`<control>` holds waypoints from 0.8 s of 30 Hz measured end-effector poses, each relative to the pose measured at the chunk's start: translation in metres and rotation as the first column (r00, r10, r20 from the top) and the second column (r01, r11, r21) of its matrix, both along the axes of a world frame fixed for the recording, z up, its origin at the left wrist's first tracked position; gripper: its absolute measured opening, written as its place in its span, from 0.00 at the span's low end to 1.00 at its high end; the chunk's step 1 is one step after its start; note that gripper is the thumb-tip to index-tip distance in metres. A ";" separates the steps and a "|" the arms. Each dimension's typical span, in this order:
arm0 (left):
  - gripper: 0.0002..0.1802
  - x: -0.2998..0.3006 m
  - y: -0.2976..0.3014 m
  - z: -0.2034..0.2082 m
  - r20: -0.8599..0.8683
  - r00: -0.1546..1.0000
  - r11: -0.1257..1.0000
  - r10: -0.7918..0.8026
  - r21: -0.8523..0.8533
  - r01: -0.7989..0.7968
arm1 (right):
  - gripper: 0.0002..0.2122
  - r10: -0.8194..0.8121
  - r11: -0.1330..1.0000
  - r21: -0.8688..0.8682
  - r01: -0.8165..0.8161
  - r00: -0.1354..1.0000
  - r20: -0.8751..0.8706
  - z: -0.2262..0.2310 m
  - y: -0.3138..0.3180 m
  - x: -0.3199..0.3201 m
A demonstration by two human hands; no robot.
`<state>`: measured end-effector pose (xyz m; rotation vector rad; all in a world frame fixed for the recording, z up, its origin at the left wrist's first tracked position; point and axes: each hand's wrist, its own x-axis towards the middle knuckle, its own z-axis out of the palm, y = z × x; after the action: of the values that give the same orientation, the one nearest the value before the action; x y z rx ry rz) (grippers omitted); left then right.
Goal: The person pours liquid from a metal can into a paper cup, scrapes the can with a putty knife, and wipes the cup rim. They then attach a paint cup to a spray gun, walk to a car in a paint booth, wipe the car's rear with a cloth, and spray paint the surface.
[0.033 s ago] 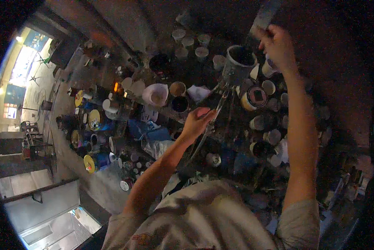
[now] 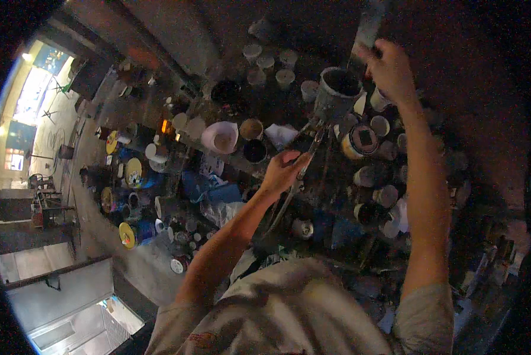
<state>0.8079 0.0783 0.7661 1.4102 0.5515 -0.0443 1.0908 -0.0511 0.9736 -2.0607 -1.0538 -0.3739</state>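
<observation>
My left hand [image 2: 286, 171] is closed around the shiny metal handle of what looks like a spray gun [image 2: 315, 142]. A grey, open-topped cup [image 2: 335, 100] sits at its upper end, and a pale hose [image 2: 283, 207] runs down past my wrist. Beyond the cup and to its right, my right hand [image 2: 391, 71] is raised with curled fingers. It grips a pale, translucent piece [image 2: 369, 29], blurred and too dim to name, that slants up and away from the cup's rim. The inside of the cup is dark.
Several pots and cups crowd the dark table, among them a white lined bowl [image 2: 220, 137], a dark pot [image 2: 254, 151] and a lidded can [image 2: 360, 141] right of the gun. Yellow-lidded drums [image 2: 136, 173] stand at the left, near a crumpled blue cloth [image 2: 221, 192].
My right hand and the pale piece have shifted very slightly left and down. My left hand's grip looks the same.
</observation>
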 end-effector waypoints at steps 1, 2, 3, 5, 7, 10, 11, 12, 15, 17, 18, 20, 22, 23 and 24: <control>0.44 0.020 -0.001 0.003 0.000 1.000 1.000 -0.021 0.014 0.021 | 0.15 -0.021 0.999 -0.051 0.019 0.999 -0.044 0.001 0.001 -0.001; 0.37 0.036 -0.001 0.006 -0.087 0.996 1.000 -0.020 0.008 0.021 | 0.15 -0.045 0.994 -0.102 0.035 0.995 -0.090 0.001 0.002 -0.004; 0.31 0.051 -0.002 0.008 -0.145 0.989 1.000 -0.019 0.000 0.019 | 0.15 -0.012 1.000 -0.012 0.010 0.979 -0.204 0.003 0.003 -0.005; 0.26 0.071 -0.003 0.011 -0.207 0.978 0.999 -0.037 -0.036 0.030 | 0.15 0.004 0.990 0.136 0.041 0.949 -0.316 0.004 0.005 -0.009; 0.26 0.083 -0.003 0.011 -0.210 0.974 0.993 -0.085 -0.095 0.066 | 0.15 -0.019 0.992 0.112 0.050 0.965 -0.263 0.005 0.007 -0.010; 0.25 0.090 -0.001 0.002 -0.103 0.982 0.985 -0.159 -0.082 0.151 | 0.15 -0.049 0.994 -0.096 0.042 0.997 -0.066 0.005 0.010 -0.008; 0.23 0.092 0.000 -0.003 -0.061 0.979 0.980 -0.193 -0.050 0.190 | 0.15 -0.043 0.994 -0.109 0.032 0.994 -0.099 0.005 0.009 -0.006; 0.20 0.093 0.001 -0.009 -0.021 0.974 0.974 -0.224 -0.018 0.224 | 0.15 -0.046 0.989 -0.146 0.023 0.987 -0.157 0.004 0.009 -0.005; 0.14 0.095 0.000 -0.025 -0.026 0.966 0.966 -0.258 -0.042 0.257 | 0.15 0.018 0.990 0.137 0.030 0.943 -0.331 0.001 0.008 -0.002; 0.12 0.096 -0.003 -0.033 -0.119 0.965 0.972 -0.233 -0.030 0.231 | 0.15 -0.051 0.999 -0.003 0.052 0.963 -0.266 0.001 0.008 -0.004; 0.13 0.097 -0.004 -0.035 -0.115 0.968 0.974 -0.224 0.010 0.227 | 0.15 -0.055 0.998 -0.049 0.045 0.975 -0.215 0.003 0.009 -0.006; 0.15 0.094 -0.011 -0.035 -0.106 0.964 0.963 -0.243 0.096 0.253 | 0.15 -0.051 0.989 -0.144 0.035 0.993 -0.110 0.007 0.011 -0.014; 0.17 0.089 -0.019 -0.029 -0.057 0.987 0.984 -0.151 0.087 0.156 | 0.15 -0.041 0.989 -0.147 0.019 0.988 -0.147 0.017 0.013 -0.022; 0.18 0.084 -0.022 -0.025 -0.014 0.993 0.991 -0.118 0.063 0.119 | 0.15 -0.036 0.994 -0.105 0.010 0.969 -0.243 0.021 0.009 -0.031; 0.18 0.079 -0.025 -0.021 -0.044 0.996 0.996 -0.076 0.049 0.078 | 0.15 -0.036 0.997 -0.070 0.013 0.936 -0.349 0.025 0.005 -0.040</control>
<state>0.8872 0.0538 0.7455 1.4822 0.5359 -0.1224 1.0506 -0.0463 0.9988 -2.1012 -0.8323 0.0213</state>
